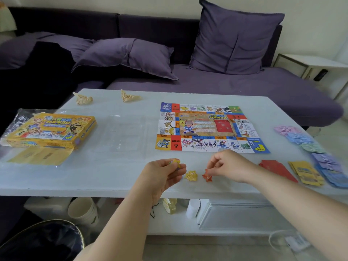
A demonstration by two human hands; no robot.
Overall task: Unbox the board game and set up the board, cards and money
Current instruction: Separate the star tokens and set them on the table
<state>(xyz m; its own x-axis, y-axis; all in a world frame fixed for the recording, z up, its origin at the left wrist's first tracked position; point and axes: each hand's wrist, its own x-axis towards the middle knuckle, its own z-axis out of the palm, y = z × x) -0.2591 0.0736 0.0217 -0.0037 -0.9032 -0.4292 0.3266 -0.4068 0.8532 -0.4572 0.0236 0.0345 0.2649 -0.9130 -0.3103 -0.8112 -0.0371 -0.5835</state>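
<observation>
Now, L hand (162,172) curled round small yellow token (176,163), centre frame; R hand (228,164) pinches orange star token (207,177) on table (94,178), just below board (207,127).

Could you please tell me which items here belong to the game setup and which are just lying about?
Job in hand: game board, red cards, yellow cards, money piles, star tokens, game box, plastic tray.
Lying about: beige crumpled scraps, sofa cushions, paper cup below the table.

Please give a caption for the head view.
Left hand pinches yellow token, right hand orange token, near the board.
</observation>
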